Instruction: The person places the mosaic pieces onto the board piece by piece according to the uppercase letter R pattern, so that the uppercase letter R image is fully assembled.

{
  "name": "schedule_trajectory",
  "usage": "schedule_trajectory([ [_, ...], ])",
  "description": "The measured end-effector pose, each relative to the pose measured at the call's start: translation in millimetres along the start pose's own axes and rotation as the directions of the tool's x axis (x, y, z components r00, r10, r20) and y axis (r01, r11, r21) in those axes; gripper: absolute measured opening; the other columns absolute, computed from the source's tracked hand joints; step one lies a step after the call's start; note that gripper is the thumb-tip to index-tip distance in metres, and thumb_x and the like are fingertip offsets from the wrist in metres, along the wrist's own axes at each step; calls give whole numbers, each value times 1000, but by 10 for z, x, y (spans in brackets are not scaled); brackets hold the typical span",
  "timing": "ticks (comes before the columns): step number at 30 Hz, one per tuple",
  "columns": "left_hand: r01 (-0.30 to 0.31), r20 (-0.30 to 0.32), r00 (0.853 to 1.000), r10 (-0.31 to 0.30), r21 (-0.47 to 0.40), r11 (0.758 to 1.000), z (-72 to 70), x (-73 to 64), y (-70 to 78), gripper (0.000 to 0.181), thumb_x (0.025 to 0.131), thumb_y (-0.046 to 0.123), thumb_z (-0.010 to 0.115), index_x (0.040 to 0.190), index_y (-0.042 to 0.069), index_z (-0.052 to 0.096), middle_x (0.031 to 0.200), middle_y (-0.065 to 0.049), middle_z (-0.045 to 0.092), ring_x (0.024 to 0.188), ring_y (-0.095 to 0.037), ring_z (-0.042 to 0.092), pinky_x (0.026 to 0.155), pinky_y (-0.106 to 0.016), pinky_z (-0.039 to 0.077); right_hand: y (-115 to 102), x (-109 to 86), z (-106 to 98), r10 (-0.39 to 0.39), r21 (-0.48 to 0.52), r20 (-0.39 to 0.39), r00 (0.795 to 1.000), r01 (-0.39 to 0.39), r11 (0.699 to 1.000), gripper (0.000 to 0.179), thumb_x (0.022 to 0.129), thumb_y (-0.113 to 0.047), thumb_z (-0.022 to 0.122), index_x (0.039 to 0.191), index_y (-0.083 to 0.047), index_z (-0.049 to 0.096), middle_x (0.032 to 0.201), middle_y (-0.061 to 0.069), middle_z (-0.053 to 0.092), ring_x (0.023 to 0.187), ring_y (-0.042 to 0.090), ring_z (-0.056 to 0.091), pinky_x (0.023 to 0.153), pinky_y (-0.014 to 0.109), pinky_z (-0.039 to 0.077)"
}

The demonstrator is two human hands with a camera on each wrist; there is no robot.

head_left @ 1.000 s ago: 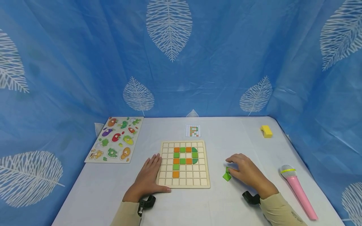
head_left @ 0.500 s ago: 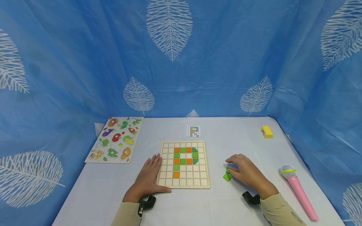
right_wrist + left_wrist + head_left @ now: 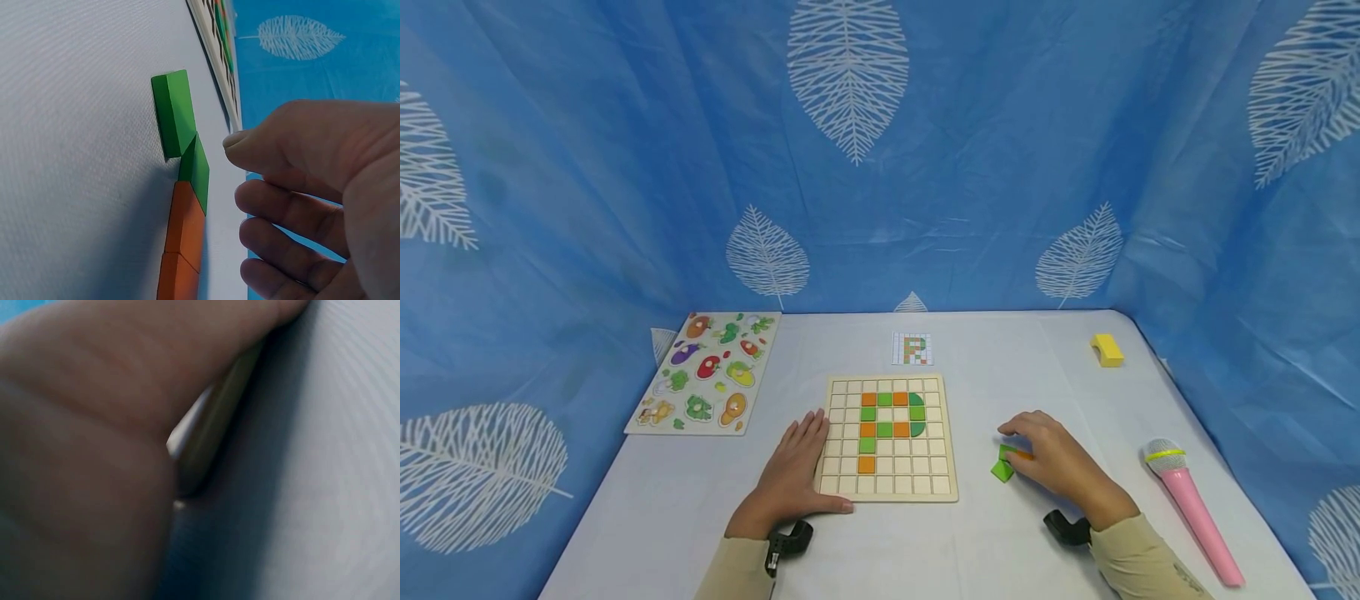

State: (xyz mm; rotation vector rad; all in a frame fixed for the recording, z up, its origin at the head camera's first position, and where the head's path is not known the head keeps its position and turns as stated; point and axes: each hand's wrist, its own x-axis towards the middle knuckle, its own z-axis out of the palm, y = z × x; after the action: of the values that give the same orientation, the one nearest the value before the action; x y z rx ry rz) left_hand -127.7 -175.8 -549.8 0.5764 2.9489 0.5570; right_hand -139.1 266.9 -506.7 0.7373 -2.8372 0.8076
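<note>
My left hand (image 3: 793, 471) rests along the left side of a wooden grid board (image 3: 917, 484), with straight fingers at its left edge and the thumb at the near-left corner. Several orange and green tiles on the board form a P shape. Right of the board, my right hand (image 3: 1052, 454) hovers over loose tiles, its fingers loosely bent and holding nothing. In the right wrist view, one green tile (image 3: 175, 112) touches another green tile (image 3: 197, 172), followed by an orange tile (image 3: 186, 215) and a second orange tile (image 3: 178, 275). Thumb and fingers are apart from them.
A small pattern card (image 3: 912, 348) showing an R lies behind the board. At the back left is a vegetable puzzle (image 3: 711, 392). A yellow arch block (image 3: 1107, 350) sits at the back right, and a pink toy microphone (image 3: 1198, 517) lies at the right edge.
</note>
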Motion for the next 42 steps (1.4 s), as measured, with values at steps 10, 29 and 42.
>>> schedule_trajectory([
  [10,-7,1,1000,7,-5,1000,-18,2,6,148,62,94,72,165,-2,26,172,-16,21,159,-30,13,127,-51,9,9,-2,6,-2,-5,9,1000,2,1000,34,82,-4,89,114,-5,77,111,-1,72,104,21,66,88,46,58],
  [29,-4,3,1000,4,8,1000,-14,-1,16,147,62,93,73,165,-2,26,172,-16,22,159,-31,13,127,-51,10,29,-26,28,3,-1,19,1000,-3,1000,34,82,-4,89,114,-5,77,112,0,72,106,22,66,92,47,57],
  [42,-5,1,1000,5,-7,1000,-19,-8,20,147,62,92,74,165,-2,26,172,-17,21,159,-32,13,126,-52,10,20,-44,30,-8,10,11,1000,8,1000,34,81,-1,89,113,-7,78,112,-1,72,104,21,65,90,46,58],
])
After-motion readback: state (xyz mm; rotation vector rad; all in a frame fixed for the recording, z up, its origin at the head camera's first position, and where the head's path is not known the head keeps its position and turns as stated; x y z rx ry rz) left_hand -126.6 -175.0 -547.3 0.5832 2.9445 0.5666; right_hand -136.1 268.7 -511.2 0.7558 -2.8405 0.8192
